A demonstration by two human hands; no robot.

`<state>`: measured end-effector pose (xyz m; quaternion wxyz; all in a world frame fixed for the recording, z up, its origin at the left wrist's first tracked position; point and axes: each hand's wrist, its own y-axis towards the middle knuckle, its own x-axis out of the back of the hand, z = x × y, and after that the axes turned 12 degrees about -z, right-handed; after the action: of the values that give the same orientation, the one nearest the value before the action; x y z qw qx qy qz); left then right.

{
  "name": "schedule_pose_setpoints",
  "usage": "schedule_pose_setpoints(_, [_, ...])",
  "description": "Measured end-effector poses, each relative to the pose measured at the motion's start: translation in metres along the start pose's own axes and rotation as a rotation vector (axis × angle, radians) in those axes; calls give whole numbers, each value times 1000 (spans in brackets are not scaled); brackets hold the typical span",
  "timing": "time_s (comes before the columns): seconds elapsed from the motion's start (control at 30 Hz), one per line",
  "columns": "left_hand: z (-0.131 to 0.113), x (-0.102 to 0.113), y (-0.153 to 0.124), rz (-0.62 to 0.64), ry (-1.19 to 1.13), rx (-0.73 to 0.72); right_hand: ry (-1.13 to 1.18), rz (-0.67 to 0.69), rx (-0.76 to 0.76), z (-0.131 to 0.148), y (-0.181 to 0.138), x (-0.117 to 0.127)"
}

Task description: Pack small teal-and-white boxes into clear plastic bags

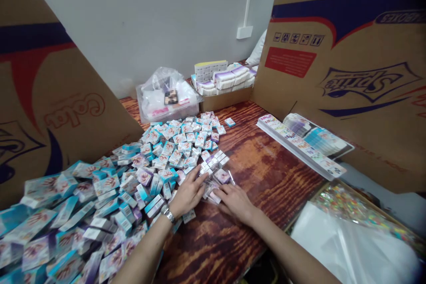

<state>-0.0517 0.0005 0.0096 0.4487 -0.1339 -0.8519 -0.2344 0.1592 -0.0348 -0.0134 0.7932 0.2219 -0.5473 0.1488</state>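
A clear plastic bag [232, 176] lies on the wooden table with several small printed boxes [222, 176] in or under it; its film makes the exact edge hard to follow. My left hand [189, 194], a metal watch on its wrist, rests over the bag's left side with fingers apart, touching white boxes [214, 162]. From the right, my right hand [235, 203] has its fingers closed at the bag's near edge, beside a small box. Part of its grip is hidden. Close by on the left spreads a large heap of blue, purple and white small boxes [163, 159].
Tall cardboard cartons [299, 88] stand left and right. At the back are a filled plastic bag [169, 97] and a low carton [229, 100] of packs. Number cards [299, 144] lie at right, above white plastic bags [346, 244] and a tray of colourful bits [353, 206].
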Motion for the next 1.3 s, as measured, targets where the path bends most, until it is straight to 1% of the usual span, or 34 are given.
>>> schedule_pose_setpoints(0.07, [0,0,0,11,0,4,69,-35,-32,-3,5,4])
schedule_pose_setpoints(0.2, [-1,0,-1,15,-16,26,213,-196,-64,-6,20,7])
schedule_pose_setpoints(0.33, [-1,2,0,42,-76,69,266,-350,-111,-5,33,-7])
schedule_pose_setpoints(0.43, [0,3,-2,57,-146,125,343,-430,-133,-3,39,-17])
schedule_pose_setpoints(0.53, [2,5,-7,0,-204,192,414,-473,-136,0,39,-22])
schedule_pose_setpoints(0.63, [1,9,-16,-82,-222,256,403,-509,-148,1,37,-26])
schedule_pose_setpoints(0.73, [-2,11,-24,-128,-214,290,381,-522,-140,1,35,-29])
schedule_pose_setpoints(0.83, [-3,9,-30,-117,-196,306,370,-514,-115,1,35,-32])
schedule_pose_setpoints(1.0, [2,1,-30,-85,-166,272,302,-517,-88,-1,37,-40])
schedule_pose_setpoints(1.1, [3,-4,-30,-96,-129,231,255,-522,-112,0,39,-43])
schedule_pose_setpoints(1.2, [5,-10,-29,-119,-84,199,263,-481,-141,4,39,-38])
schedule_pose_setpoints(1.3, [7,-16,-28,-148,-74,199,336,-427,-138,8,34,-28])
